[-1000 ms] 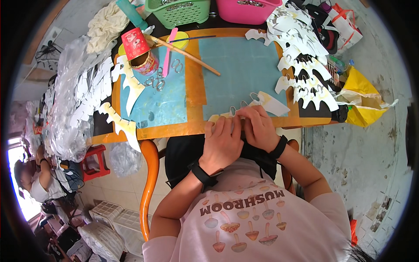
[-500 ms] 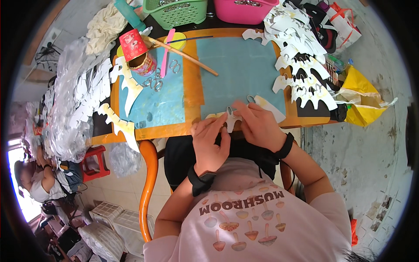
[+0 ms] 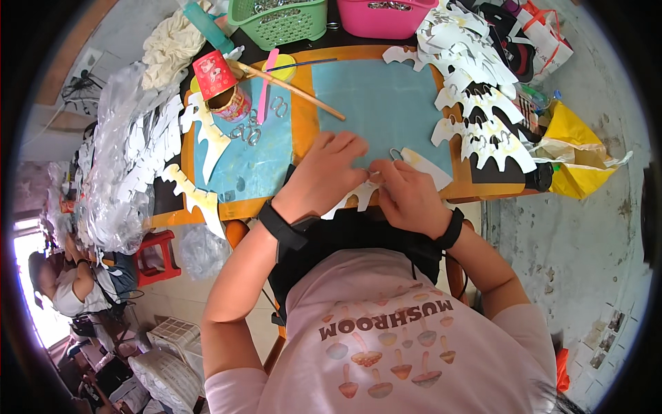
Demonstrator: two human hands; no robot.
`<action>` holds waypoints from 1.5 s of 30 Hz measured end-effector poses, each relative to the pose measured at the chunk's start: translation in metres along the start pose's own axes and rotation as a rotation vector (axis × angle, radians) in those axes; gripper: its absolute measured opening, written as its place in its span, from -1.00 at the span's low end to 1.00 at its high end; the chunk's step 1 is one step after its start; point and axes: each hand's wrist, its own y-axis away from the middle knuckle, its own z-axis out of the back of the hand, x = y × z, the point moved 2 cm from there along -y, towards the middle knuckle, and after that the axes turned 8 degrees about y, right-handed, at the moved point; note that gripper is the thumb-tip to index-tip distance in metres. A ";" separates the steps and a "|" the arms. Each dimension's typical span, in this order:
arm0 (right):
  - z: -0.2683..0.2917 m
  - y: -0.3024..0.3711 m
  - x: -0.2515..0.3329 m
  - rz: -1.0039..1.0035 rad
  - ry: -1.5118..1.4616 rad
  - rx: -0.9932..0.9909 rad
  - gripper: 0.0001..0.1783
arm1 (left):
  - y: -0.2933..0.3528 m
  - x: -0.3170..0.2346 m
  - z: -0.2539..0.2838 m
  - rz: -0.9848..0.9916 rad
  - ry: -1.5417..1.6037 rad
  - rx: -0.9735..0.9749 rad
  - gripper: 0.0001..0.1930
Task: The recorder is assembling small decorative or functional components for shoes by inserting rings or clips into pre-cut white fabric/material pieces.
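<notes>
Over the table's near edge, my right hand (image 3: 415,199) pinches a white scalloped cut-out (image 3: 363,199) with pointed tabs. My left hand (image 3: 321,176) arches over the same piece from the left, its fingers bent and closed. Its fingertips meet those of the right hand, and whatever they grip is hidden under them. Beside the right hand lies another white cut-out (image 3: 426,168), with an oval metal ring (image 3: 395,154) at its end. Two yellow-stained cut-outs, one upper (image 3: 212,143) and one lower (image 3: 200,200), rest at the table's left.
Loose metal rings (image 3: 249,132) lie near a red patterned cup (image 3: 214,74), a pink stick (image 3: 264,93) and a wooden stick (image 3: 303,93). Green (image 3: 286,26) and pink (image 3: 386,22) baskets stand at the back. Cut-outs pile at right (image 3: 476,103). Another person (image 3: 79,283) sits far left.
My left hand has moved up and turned over, now covering the ring end of the cut-out. The right hand stays nearly in place, its fingers drawn closer together.
</notes>
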 end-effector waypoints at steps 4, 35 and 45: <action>0.001 0.003 0.002 0.005 0.008 -0.017 -0.56 | 0.003 0.002 -0.008 -0.047 -0.035 0.054 -0.88; 0.007 0.006 0.005 0.146 0.188 0.118 -0.58 | 0.044 -0.038 -0.038 0.305 0.052 -0.179 -0.51; 0.004 -0.008 -0.011 0.192 0.150 0.105 -0.78 | 0.031 -0.032 -0.030 0.309 0.118 -0.236 -0.71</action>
